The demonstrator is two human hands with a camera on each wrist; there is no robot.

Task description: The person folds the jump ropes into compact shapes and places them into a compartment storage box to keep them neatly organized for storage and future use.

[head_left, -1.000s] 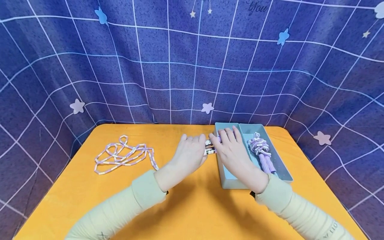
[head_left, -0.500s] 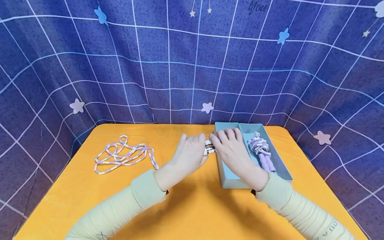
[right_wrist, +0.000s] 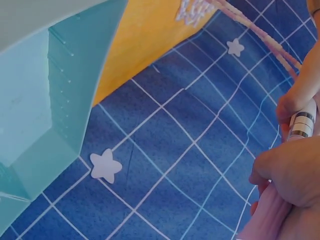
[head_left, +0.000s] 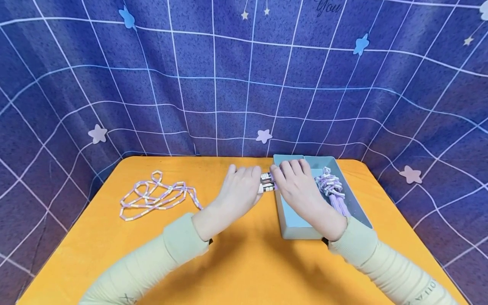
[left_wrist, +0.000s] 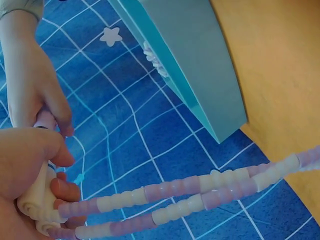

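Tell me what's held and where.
The left hand grips two jump-rope handles by their white rope ends; the right hand grips their purple parts.

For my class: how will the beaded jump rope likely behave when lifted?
The beaded jump rope will probably flop, judging by its loose loops on the table. Its segments look rigid, so bends should fall mostly between them. Its crossing strands might snag.

The left hand (head_left: 239,186) and right hand (head_left: 299,186) are slightly higher than a second ago, raising the jump-rope handles (head_left: 265,178) between them. The right fingers (head_left: 296,167) sit closer together; the right forearm (head_left: 360,243) now hides the lower end of the bundled jump rope (head_left: 330,185).
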